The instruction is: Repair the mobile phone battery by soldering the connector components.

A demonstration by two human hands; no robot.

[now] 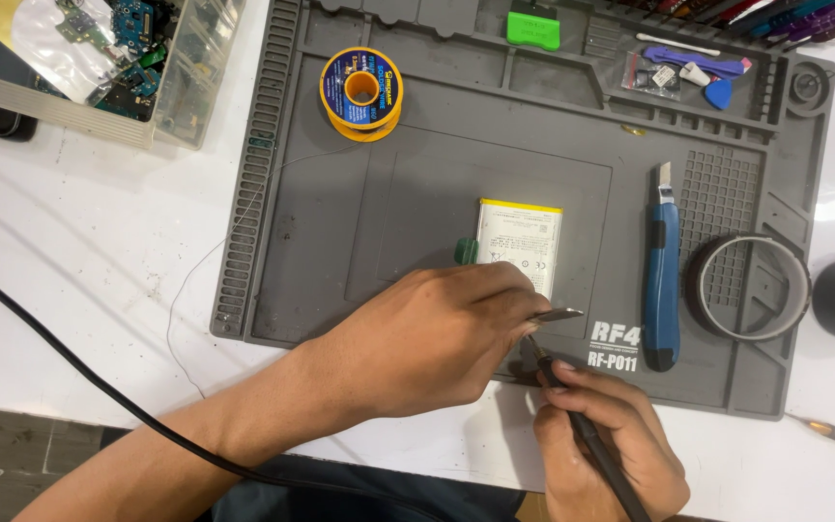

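Soldering step: left hand [432, 338] pinching tweezers [558, 314], right hand [611, 440] gripping soldering iron [582, 425], tip meeting tweezers at lower edge of battery [519, 242] on grey mat [340, 242]. Next likely needs steady tip contact, solder spool [361, 92] fed.

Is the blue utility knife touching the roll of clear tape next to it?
Apart. The head view shows a strip of bare grey silicone work mat between the blue utility knife and the roll of clear tape, along the knife's whole length.
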